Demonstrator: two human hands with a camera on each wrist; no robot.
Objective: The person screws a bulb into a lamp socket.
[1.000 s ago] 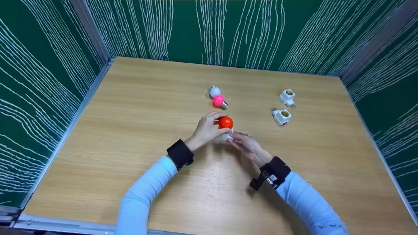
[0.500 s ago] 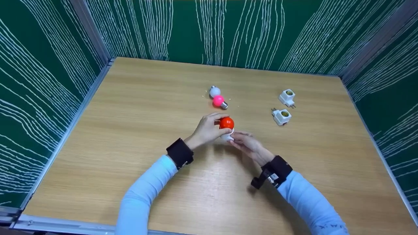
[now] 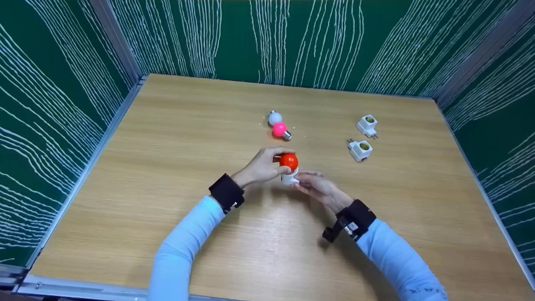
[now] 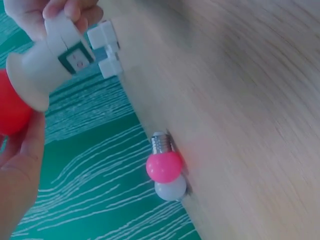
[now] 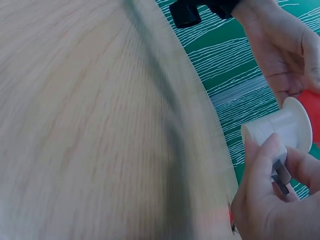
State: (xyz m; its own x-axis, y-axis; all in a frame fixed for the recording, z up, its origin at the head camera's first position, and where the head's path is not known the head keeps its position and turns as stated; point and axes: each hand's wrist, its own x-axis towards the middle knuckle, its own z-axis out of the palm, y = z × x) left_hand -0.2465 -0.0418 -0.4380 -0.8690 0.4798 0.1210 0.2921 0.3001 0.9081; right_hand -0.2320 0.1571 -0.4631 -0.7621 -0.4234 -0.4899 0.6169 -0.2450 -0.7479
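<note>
My left hand (image 3: 264,165) holds a red light bulb (image 3: 289,161) between thumb and fingers, above the table's middle. Just under it is a white plug-in lamp socket (image 3: 289,179), which my right hand (image 3: 319,189) pinches at its plug end. The bulb's round part sits right at the socket's flared rim, and its base is hidden there. On the socket's side the left wrist view shows a rocker switch (image 4: 78,59) in a green surround. Metal plug pins (image 5: 281,177) stick out between the right fingers in the right wrist view.
Beyond the hands lie a pink bulb (image 3: 279,129) with a metal screw base and a white bulb (image 3: 275,118), close together. Two more white plug-in sockets (image 3: 360,150) (image 3: 368,125) rest farther right. Green panels (image 3: 238,42) with white streaks border the wooden table (image 3: 188,125).
Both hands have shifted slightly, the bulb and socket coming a little nearer to me. The left thumb has moved up the bulb, and more of the socket shows. The loose bulbs and sockets stay put.
</note>
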